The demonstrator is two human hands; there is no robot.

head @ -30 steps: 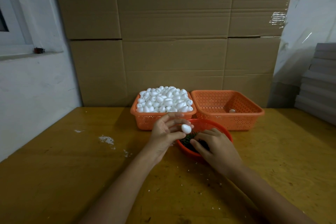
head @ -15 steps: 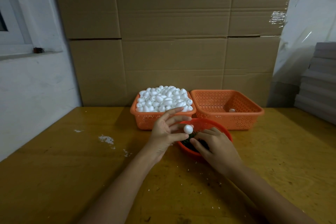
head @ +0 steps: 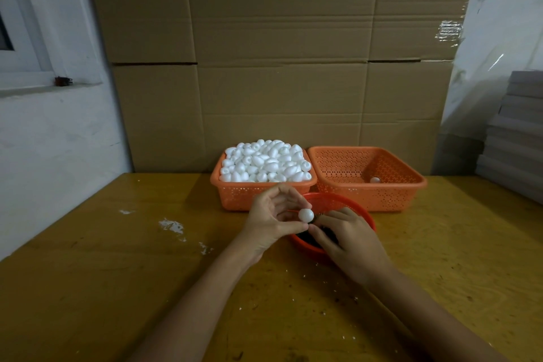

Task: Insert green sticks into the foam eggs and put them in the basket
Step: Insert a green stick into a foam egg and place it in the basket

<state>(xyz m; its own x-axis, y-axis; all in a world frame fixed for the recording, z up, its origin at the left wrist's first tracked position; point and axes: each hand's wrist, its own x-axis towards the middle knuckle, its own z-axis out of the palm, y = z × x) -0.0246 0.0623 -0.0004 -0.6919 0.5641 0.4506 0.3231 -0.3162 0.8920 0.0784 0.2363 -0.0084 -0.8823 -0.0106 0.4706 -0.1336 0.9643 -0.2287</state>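
Observation:
My left hand (head: 273, 216) pinches a white foam egg (head: 305, 214) between thumb and fingertips, just above the near left rim of a round red bowl (head: 360, 211). The bowl holds dark green sticks (head: 302, 236). My right hand (head: 349, 241) reaches into the bowl with its fingers curled. Its thumb and forefinger pinch a stick just below the egg, and the stick is mostly hidden. Behind the bowl, the left orange basket (head: 235, 194) is heaped with foam eggs (head: 266, 161). The right orange basket (head: 411, 185) holds one egg (head: 374, 180).
The wooden table (head: 117, 273) has white crumbs and paint marks on its left part. Stacked cardboard boxes (head: 279, 67) stand right behind the baskets. A white wall with a window sill is at the left, and grey stacked sheets (head: 517, 138) are at the right.
My left hand has turned the egg and brought it slightly down and right, towards my right fingertips. My right hand has stayed in the bowl, its fingers closing near the egg.

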